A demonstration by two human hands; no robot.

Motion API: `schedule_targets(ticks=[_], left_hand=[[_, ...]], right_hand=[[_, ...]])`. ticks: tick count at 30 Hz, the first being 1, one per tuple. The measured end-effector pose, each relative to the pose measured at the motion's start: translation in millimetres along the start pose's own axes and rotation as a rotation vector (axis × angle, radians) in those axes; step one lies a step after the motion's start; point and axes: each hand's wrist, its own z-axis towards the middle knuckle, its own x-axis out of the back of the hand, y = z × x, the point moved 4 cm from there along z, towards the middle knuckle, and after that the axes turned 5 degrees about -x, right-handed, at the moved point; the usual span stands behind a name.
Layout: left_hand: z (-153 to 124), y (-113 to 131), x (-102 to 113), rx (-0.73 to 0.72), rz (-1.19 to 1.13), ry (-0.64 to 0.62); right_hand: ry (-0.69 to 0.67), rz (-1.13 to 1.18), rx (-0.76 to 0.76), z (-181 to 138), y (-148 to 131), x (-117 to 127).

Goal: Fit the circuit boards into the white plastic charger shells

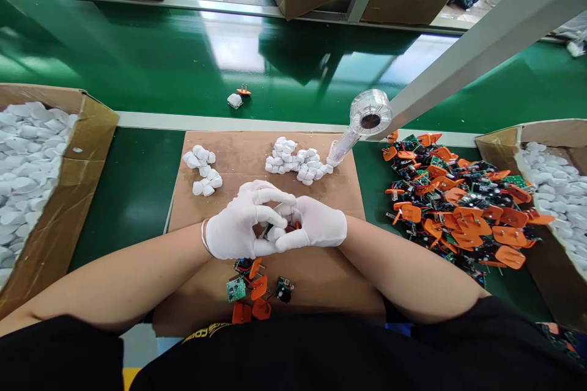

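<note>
My left hand (250,220) and my right hand (316,223), both in white gloves, meet over the middle of a cardboard sheet (238,153). Their fingers curl around a white plastic housing (276,233). Something dark shows beside it, and more white shows between the palms, but the gloves hide most of this. Just below the hands lie several green circuit boards (236,289) wired to orange plug plates (259,288). Beyond the hands, small white housings sit in a left cluster (208,182) and a right cluster (300,162).
A cardboard box (98,128) of white parts stands left, and another box (499,137) right. Orange plug plates and boards form a heap (463,201) on the green bench. A clear round-headed tool (370,113) stands near a slanting grey post (463,30). One loose white housing (235,101) lies farther back.
</note>
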Motion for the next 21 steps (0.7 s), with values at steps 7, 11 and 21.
schedule_targets(ticks=[7,11,21], left_hand=[[-2,4,0,0.0,0.089,-0.051],[1,8,-2,-0.045,0.167,-0.014],[-4,6,-7,-0.065,0.162,-0.009]], right_hand=[[0.04,-0.142,-0.009,0,-1,-7],[0.027,-0.093,0.061,1,-5,-11],[0.161,-0.192,0.081,-1,-5,-15]])
